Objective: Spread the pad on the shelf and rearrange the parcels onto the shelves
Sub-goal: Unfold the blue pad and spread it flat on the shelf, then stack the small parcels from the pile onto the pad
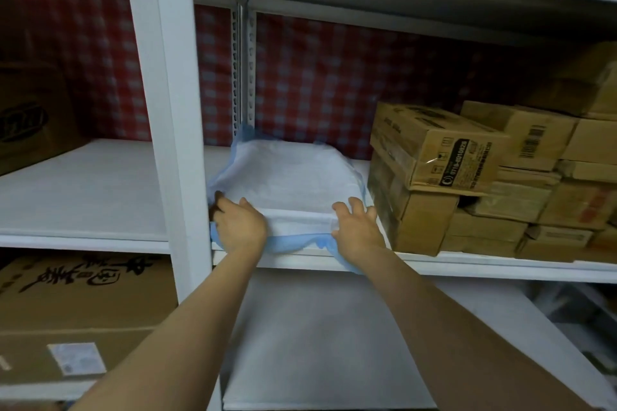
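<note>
A white pad [287, 173] with a blue border lies on the middle shelf [467, 262], its edges curled up at the back and left. My left hand [238, 225] presses on the pad's front left corner by the white upright post. My right hand [359, 230] presses on its front right corner, fingers spread flat. The blue border hangs over the shelf's front edge between my hands. Cardboard parcels [434, 157] are stacked right of the pad on the same shelf, the nearest one almost touching my right hand.
A white upright post [167, 143] divides the shelving. The left bay holds a large box [30, 117] on the middle shelf and another [83, 310] below. A lower shelf [317, 344] lies under my arms. Red checked cloth [317, 77] covers the back.
</note>
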### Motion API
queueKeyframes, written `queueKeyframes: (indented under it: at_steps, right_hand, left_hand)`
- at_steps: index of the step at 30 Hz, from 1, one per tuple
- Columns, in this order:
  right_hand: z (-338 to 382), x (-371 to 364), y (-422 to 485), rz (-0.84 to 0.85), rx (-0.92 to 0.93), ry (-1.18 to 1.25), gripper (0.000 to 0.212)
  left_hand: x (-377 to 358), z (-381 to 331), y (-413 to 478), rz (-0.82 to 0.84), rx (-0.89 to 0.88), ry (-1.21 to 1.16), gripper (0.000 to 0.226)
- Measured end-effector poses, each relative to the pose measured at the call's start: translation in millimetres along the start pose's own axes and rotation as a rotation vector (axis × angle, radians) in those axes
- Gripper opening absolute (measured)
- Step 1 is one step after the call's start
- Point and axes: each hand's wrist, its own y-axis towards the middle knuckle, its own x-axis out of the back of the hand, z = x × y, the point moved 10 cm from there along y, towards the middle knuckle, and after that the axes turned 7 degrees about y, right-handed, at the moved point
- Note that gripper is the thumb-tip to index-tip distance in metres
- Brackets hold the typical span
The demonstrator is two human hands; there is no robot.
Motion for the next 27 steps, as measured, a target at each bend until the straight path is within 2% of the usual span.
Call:
queueKeyframes:
  at_steps: [2, 4, 6, 8, 11, 13, 15, 18, 20, 23, 25, 27]
  right_hand:
    - [-1, 1, 0, 0.047, -0.025, 0.01, 0.057]
    - [1, 7, -2, 0.078, -0.034, -0.022, 0.069]
    - [14, 26, -3, 0.029, 0.047, -0.066, 0.074]
    - [31, 58, -7, -0.097, 0.169, -0.054, 0.062]
    - [44, 128, -22, -0.412, 0.258, 0.066, 0.043]
    - [48, 179, -46, -0.707, 0.341, 0.101, 0.029]
    - [40, 217, -71, -0.971, 0.383, 0.055, 0.023]
    - [-2, 253, -89, -1.164, 0.143, 0.034, 0.03]
    - [-44, 261, -88, -1.15, -0.115, 0.123, 0.035]
    - [-103, 252, -76, -0.937, -0.434, 0.279, 0.043]
    - [-120, 243, -71, -0.833, -0.5, 0.378, 0.044]
    - [-120, 241, -69, -0.83, -0.477, 0.439, 0.041]
  left_hand:
    - [3, -7, -4, -0.057, -0.022, 0.107, 0.058]
    - [6, -26, -7, -0.146, -0.148, 0.204, 0.06]
    - [1, -64, -17, -0.205, -0.365, 0.209, 0.058]
    - [-8, -104, -32, -0.191, -0.473, 0.137, 0.054]
    - [-27, -149, -47, -0.021, -0.459, -0.06, 0.053]
    - [-48, -168, -52, 0.163, -0.37, -0.241, 0.052]
    - [-72, -182, -64, 0.366, -0.27, -0.356, 0.056]
    - [-96, -202, -102, 0.627, -0.159, -0.401, 0.065]
    - [-107, -211, -131, 0.805, -0.081, -0.413, 0.064]
    - [-122, -220, -175, 1.061, 0.036, -0.407, 0.053]
    - [-131, -225, -189, 1.147, 0.066, -0.42, 0.049]
    - [-131, -229, -184, 1.101, 0.046, -0.457, 0.036]
